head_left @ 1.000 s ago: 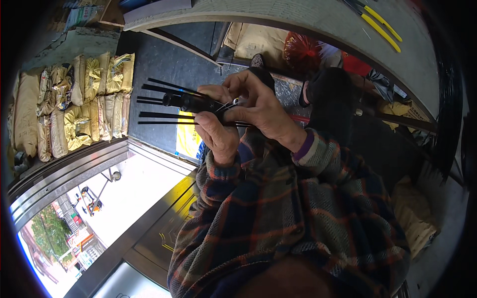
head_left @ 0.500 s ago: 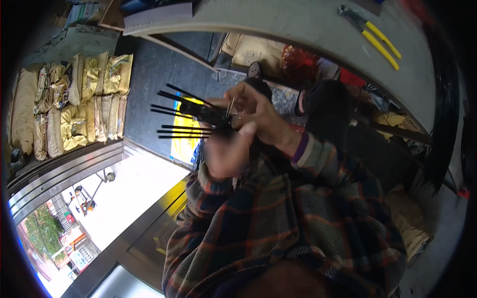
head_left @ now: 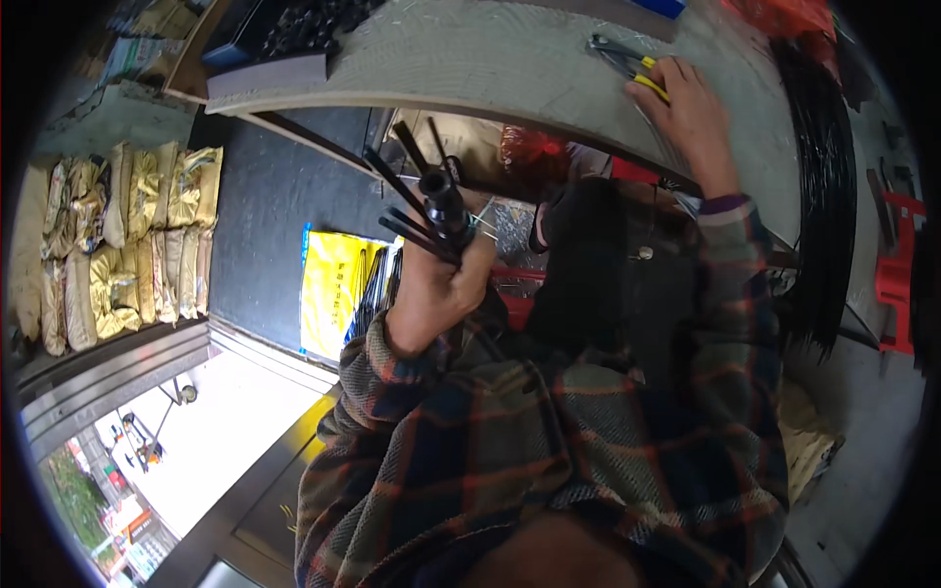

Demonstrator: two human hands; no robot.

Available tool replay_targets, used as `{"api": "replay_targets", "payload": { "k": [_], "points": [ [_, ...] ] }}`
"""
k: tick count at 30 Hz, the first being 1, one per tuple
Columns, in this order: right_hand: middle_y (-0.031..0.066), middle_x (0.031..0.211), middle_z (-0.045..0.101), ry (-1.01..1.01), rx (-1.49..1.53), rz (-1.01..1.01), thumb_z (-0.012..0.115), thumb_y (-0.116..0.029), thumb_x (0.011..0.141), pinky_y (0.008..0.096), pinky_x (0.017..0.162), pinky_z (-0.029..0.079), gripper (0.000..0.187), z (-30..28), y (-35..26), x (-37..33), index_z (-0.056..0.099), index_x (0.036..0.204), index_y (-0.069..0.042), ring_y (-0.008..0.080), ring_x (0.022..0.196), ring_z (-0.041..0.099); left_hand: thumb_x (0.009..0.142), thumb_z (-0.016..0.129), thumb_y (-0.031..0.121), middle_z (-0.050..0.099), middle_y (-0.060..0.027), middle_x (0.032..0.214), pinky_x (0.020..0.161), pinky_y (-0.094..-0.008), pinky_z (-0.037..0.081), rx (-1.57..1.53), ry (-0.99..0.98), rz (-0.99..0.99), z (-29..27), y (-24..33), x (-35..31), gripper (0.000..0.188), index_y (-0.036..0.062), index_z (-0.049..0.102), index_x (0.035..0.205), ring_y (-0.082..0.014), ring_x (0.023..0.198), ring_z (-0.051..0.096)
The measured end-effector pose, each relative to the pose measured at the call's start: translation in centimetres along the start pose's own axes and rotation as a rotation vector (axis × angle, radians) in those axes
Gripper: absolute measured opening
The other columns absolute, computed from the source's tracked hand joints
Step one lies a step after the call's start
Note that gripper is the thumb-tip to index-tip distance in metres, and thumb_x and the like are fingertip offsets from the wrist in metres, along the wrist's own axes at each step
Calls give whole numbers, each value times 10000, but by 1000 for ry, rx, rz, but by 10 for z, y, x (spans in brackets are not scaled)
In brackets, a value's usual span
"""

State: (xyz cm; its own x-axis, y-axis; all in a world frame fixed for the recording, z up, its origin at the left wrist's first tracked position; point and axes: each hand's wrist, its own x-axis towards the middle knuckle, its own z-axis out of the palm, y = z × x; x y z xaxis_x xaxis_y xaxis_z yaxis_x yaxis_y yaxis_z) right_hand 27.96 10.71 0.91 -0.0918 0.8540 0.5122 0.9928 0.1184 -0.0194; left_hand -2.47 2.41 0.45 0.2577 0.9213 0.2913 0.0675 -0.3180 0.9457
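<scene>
My left hand point(head_left: 441, 299) is closed around a black tubular hub with several thin black rods point(head_left: 397, 181) fanning out of it. The hub's hollow round end point(head_left: 436, 183) points up and away from me. A thin, wire-like piece sticks out beside the fingers. At the table's edge my right hand point(head_left: 694, 122) is on the yellow handles of pliers point(head_left: 616, 54), its thumb and fingers on either side of them. The dark metal jaws lie toward the far left, over the tabletop.
The grey table point(head_left: 470, 69) spans the far side, with small black parts point(head_left: 319, 24) at its left. A bundle of long black strands point(head_left: 818, 196) hangs at the right, near a red stool point(head_left: 897, 274). Wrapped packages point(head_left: 127, 245) are stacked left. A yellow bag point(head_left: 331, 284) lies below.
My right hand has left the black hub and reached out right to the pliers on the table. My left hand keeps the hub, now turned more upright. The view has shifted.
</scene>
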Motion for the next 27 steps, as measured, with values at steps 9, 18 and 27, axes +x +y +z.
{"api": "replay_targets", "payload": {
  "k": [9,18,27],
  "points": [
    [82,968,551,-386,823,54,588,-137,811,289,751,441,177,-65,-64,-34,584,959,-40,209,853,550,734,523,-84,458,-71,813,655,-253,382,-71,-66,-56,-14,22,-18,162,23,451,832,-141,756,463],
    [-63,1171,439,349,-186,-700,582,-271,806,434,1036,204,268,-87,-110,-37,589,1066,-207,92,1145,407,687,541,-42,429,-55,731,570,-260,373,-157,-83,10,-16,14,-28,238,22,429,886,-150,610,420],
    [-17,1091,448,416,-205,-514,706,-159,733,444,1023,192,215,-69,-138,-75,561,891,-165,127,1041,473,691,544,-32,451,-82,750,589,-284,394,19,73,200,-17,11,-36,268,17,442,934,-197,639,481]
  ]
}}
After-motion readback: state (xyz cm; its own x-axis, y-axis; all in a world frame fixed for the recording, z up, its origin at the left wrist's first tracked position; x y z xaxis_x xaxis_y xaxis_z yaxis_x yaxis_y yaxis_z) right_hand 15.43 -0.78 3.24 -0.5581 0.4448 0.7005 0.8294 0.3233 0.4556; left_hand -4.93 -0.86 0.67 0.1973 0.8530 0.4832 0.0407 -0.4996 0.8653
